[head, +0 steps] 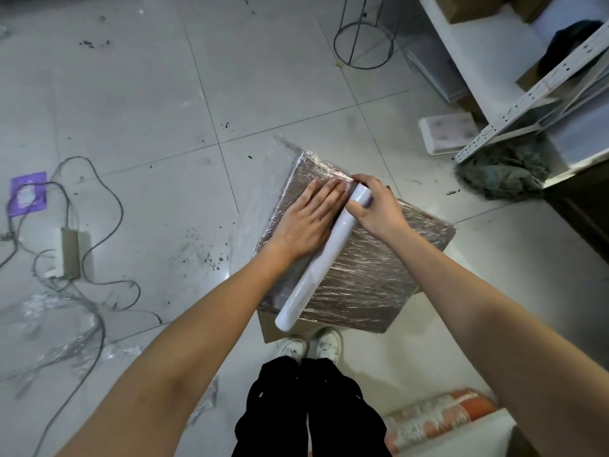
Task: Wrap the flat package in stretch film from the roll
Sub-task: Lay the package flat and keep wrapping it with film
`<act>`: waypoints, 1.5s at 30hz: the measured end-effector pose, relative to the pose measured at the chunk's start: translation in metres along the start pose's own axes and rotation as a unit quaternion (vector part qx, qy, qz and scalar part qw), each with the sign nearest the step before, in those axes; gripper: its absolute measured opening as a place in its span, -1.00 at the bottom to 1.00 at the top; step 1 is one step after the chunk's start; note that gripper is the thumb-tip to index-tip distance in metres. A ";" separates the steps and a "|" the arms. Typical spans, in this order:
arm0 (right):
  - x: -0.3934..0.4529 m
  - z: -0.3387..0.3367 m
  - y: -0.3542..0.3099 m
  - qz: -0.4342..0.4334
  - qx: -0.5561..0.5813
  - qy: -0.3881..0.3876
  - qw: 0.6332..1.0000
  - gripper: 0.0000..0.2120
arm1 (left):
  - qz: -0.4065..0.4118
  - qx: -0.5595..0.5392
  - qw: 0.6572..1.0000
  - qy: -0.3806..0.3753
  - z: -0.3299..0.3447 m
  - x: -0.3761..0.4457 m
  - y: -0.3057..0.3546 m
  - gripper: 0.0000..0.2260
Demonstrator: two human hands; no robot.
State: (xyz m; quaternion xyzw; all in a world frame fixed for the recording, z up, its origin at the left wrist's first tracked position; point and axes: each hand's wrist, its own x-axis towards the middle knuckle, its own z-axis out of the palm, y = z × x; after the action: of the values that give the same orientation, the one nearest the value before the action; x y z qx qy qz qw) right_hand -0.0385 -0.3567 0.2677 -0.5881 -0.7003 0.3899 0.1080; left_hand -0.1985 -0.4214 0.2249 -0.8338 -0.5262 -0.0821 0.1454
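Near edge: person's legs in black trousers [309, 410] w/ white shoes [311, 347] just beside the pkg's near corner; an orange-patterned roll [438, 420] lies on the floor near right; loose film scraps [59, 351] and a cable [99, 199] w/ a power strip [67, 252] sit well apart to the left.

Centre: flat package [379, 258] lies on the tiled floor [131, 94], resting on a piece of cardboard [280, 328] that pokes out at its near side; pkg already covered in wrinkled film, so wrapping looks well along, prob. a last pass or a tear-off. Stretch film roll [321, 258] lies diagonally across the pkg top, near end overhanging the near edge, far end up by the far edge. Left hand [306, 216] lies flat, fingers straight and together, pressing the film down just left of the roll; right hand [375, 206] curls round the roll's far end, thumb and fingers clamped on it.

Far: white metal shelving [527, 94] at right w/ a grey rag [504, 173] at its foot; wire stool base [364, 44] beyond.

Risks: if the left palm eases off, the film could spring back and lift; pulling the roll one-handed from its far end may skew it, so the layer bunches or tears unevenly; pkg could slide on the cardboard under tension; scraps and cable nearby are a trip hazard.
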 end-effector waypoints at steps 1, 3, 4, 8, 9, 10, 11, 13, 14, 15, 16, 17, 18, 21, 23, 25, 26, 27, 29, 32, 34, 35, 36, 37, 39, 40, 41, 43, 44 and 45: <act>-0.001 0.001 -0.001 0.001 0.002 0.000 1.000 -0.46 | -0.041 -0.005 0.999 0.016 -0.005 -0.003 -0.005 -0.53; -0.004 0.003 -0.001 0.001 0.006 -0.004 1.000 -0.46 | -0.235 -0.055 0.970 -0.004 -0.018 -0.016 -0.018 -0.44; -0.005 0.004 -0.002 -0.004 0.007 -0.005 1.000 -0.46 | -0.340 -0.102 0.934 -0.042 -0.023 -0.027 -0.024 -0.36; -0.006 0.009 -0.008 -0.017 -0.001 -0.020 1.000 -0.45 | -0.451 -0.311 0.815 -0.188 -0.027 -0.064 -0.018 -0.23; -0.007 0.011 -0.009 -0.016 -0.006 -0.018 1.000 -0.45 | -0.455 -0.338 0.806 -0.172 -0.026 -0.068 -0.015 -0.22; -0.008 0.012 -0.010 -0.017 -0.004 -0.005 1.000 -0.44 | -0.462 -0.356 0.799 -0.149 -0.024 -0.069 -0.014 -0.23; -0.011 0.015 -0.009 -0.017 0.005 0.017 1.000 -0.43 | -0.467 -0.366 0.794 -0.132 -0.023 -0.069 -0.014 -0.24; -0.018 0.020 -0.007 -0.007 0.011 0.063 0.998 -0.36 | -0.469 -0.368 0.794 -0.123 -0.021 -0.067 -0.017 -0.25; -0.021 0.023 -0.005 0.005 -0.010 0.072 0.997 -0.27 | -0.468 -0.366 0.795 -0.121 -0.020 -0.065 -0.018 -0.26; -0.023 0.026 -0.005 0.019 -0.042 0.067 0.997 -0.16 | -0.468 -0.363 0.797 -0.119 -0.019 -0.063 -0.020 -0.26; -0.025 0.028 -0.005 0.034 -0.068 0.056 0.995 -0.05 | -0.468 -0.361 0.798 -0.117 -0.019 -0.059 -0.021 -0.27; -0.025 0.030 -0.006 0.050 -0.079 0.051 0.994 0.04 | -0.466 -0.359 0.801 -0.115 -0.018 -0.055 -0.021 -0.27; -0.023 0.030 -0.008 0.067 -0.075 0.056 0.993 0.09 | -0.463 -0.357 0.803 -0.114 -0.018 -0.051 -0.020 -0.27; -0.014 0.029 -0.016 0.119 -0.049 0.089 0.988 0.10 | -0.463 -0.359 0.804 -0.104 -0.018 -0.039 -0.017 -0.28; -0.013 0.031 -0.018 0.143 -0.061 0.094 0.983 0.06 | -0.463 -0.358 0.805 -0.095 -0.017 -0.033 -0.018 -0.29; -0.018 0.035 -0.016 0.156 -0.059 0.081 0.983 0.06 | -0.467 -0.355 0.805 -0.092 -0.016 -0.031 -0.019 -0.29; -0.020 0.038 -0.014 0.157 -0.047 0.072 0.984 0.05 | -0.472 -0.356 0.801 -0.092 -0.015 -0.031 -0.020 -0.29; -0.021 0.040 -0.013 0.155 -0.034 0.065 0.985 0.05 | -0.479 -0.360 0.796 -0.091 -0.015 -0.033 -0.020 -0.30; -0.019 0.044 -0.012 0.143 -0.028 0.056 0.988 0.05 | -0.493 -0.371 0.782 -0.085 -0.015 -0.037 -0.022 -0.29; -0.016 0.051 -0.018 0.129 -0.056 0.043 0.989 0.05 | -0.510 -0.395 0.760 -0.075 -0.014 -0.045 -0.029 -0.30; -0.014 0.057 -0.024 0.121 -0.083 0.032 0.989 0.02 | -0.524 -0.414 0.742 -0.067 -0.013 -0.052 -0.034 -0.31; -0.013 0.061 -0.027 0.116 -0.092 0.029 0.989 0.02 | -0.531 -0.421 0.733 -0.062 -0.012 -0.055 -0.035 -0.32; -0.012 0.065 -0.029 0.110 -0.100 0.027 0.989 0.01 | -0.538 -0.427 0.724 -0.056 -0.011 -0.059 -0.037 -0.33; -0.011 0.068 -0.032 0.104 -0.108 0.026 0.988 0.01 | -0.547 -0.433 0.715 -0.049 -0.010 -0.063 -0.038 -0.34; -0.009 0.075 -0.038 0.095 -0.127 0.023 0.987 0.01 | -0.565 -0.442 0.696 -0.033 -0.009 -0.071 -0.041 -0.36; -0.007 0.079 -0.041 0.092 -0.136 0.021 0.986 0.00 | -0.571 -0.444 0.690 -0.024 -0.008 -0.075 -0.043 -0.37; -0.006 0.083 -0.044 0.088 -0.146 0.018 0.985 0.00 | -0.575 -0.445 0.687 -0.017 -0.007 -0.079 -0.044 -0.37; -0.005 0.090 -0.051 0.078 -0.165 0.014 0.983 -0.02 | -0.583 -0.447 0.679 0.001 -0.005 -0.088 -0.046 -0.38; -0.004 0.094 -0.054 0.073 -0.175 0.011 0.982 -0.03 | -0.587 -0.448 0.674 0.010 -0.005 -0.092 -0.046 -0.38; -0.004 0.096 -0.056 0.067 -0.183 0.010 0.981 -0.03 | -0.591 -0.446 0.672 0.018 -0.004 -0.096 -0.046 -0.38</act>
State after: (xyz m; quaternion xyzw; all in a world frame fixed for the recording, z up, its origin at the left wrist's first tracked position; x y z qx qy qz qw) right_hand -0.1375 -0.4010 0.2418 -0.6475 -0.7177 0.2554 -0.0214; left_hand -0.2818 -0.4858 0.2082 -0.3129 -0.8073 -0.3907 -0.3127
